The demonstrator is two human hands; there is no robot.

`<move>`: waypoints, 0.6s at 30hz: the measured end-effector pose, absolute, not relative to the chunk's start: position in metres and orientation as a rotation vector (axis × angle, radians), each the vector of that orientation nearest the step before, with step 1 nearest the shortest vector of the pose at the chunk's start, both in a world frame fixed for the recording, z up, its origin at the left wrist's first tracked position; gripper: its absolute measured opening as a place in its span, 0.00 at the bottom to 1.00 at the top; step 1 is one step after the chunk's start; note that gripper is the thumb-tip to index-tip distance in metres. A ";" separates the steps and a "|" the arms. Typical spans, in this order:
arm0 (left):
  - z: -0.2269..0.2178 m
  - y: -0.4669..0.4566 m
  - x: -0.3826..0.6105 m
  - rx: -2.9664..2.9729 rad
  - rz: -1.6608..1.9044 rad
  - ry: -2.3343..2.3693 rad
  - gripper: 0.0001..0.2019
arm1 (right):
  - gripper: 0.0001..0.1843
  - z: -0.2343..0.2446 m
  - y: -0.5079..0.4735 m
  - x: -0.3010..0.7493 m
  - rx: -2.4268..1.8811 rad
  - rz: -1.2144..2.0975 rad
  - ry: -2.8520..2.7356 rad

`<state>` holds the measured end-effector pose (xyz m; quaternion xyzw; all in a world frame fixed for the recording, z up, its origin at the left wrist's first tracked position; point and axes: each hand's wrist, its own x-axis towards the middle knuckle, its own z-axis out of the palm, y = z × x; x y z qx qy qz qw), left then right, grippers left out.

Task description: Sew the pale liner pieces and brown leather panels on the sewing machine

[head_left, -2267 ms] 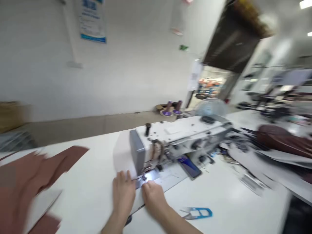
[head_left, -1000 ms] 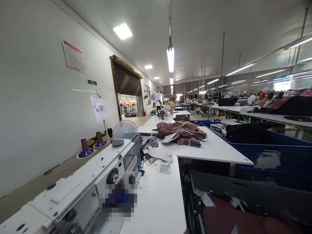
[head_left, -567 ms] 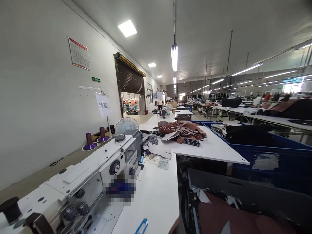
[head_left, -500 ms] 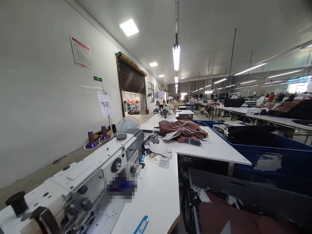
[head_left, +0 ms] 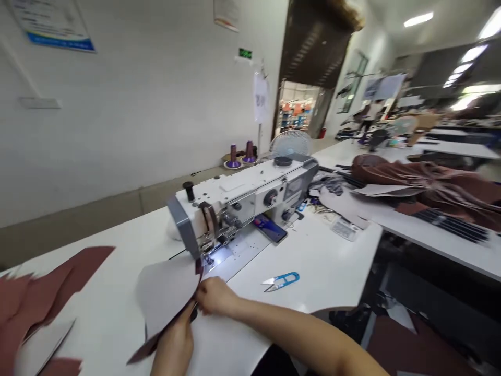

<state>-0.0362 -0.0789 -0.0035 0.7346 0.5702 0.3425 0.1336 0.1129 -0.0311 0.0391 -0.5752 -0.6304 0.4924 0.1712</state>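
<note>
A curved brown panel with a pale grey backing (head_left: 170,284) lies on the table at the needle end of a white sewing machine (head_left: 250,190). My right hand (head_left: 216,296) is closed at the panel's near edge, just in front of the lit needle area. Lower down, my left hand (head_left: 175,339) grips the same edge, its fingers partly hidden by the panel. Blue-handled thread snips (head_left: 282,281) lie on the table to the right of my right hand. Under the machine's arm rests a phone (head_left: 270,228).
Brown panels (head_left: 64,284) are spread at the left. More brown pieces (head_left: 426,180) and dark strips (head_left: 450,222) lie on the table to the right. Two thread cones (head_left: 234,155) and a fan (head_left: 291,141) stand behind the machine. A bin of brown pieces (head_left: 415,344) is below right.
My view has swung left and down. Both hands, the panel at the needle and the brown panels at left have come into sight.
</note>
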 end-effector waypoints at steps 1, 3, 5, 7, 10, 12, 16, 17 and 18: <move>-0.003 -0.081 -0.037 2.100 0.916 1.701 0.12 | 0.13 0.040 -0.030 0.116 -1.618 1.449 -1.809; 0.000 -0.083 -0.034 2.025 0.811 1.761 0.16 | 0.13 0.044 -0.030 0.119 -1.623 1.331 -1.948; 0.005 -0.087 -0.029 1.910 0.829 1.782 0.18 | 0.12 0.047 -0.032 0.119 -1.618 0.990 -2.165; 0.007 -0.089 -0.024 1.732 0.934 1.747 0.20 | 0.10 0.050 -0.034 0.114 -1.560 0.634 -2.376; 0.006 -0.090 -0.022 1.382 1.094 1.543 0.24 | 0.07 0.052 -0.034 0.106 -1.479 0.356 -2.551; 0.010 -0.090 -0.024 1.179 1.157 1.393 0.27 | 0.07 0.053 -0.033 0.103 -1.487 0.289 -2.574; 0.036 -0.086 -0.030 0.908 1.240 1.288 0.31 | 0.07 0.056 -0.040 0.105 -1.341 -0.009 -2.608; 0.045 -0.084 -0.031 0.869 1.272 1.288 0.31 | 0.09 0.058 -0.044 0.105 -1.252 -0.110 -2.611; 0.053 -0.081 -0.031 0.843 1.298 1.287 0.32 | 0.10 0.059 -0.049 0.105 -1.154 -0.198 -2.610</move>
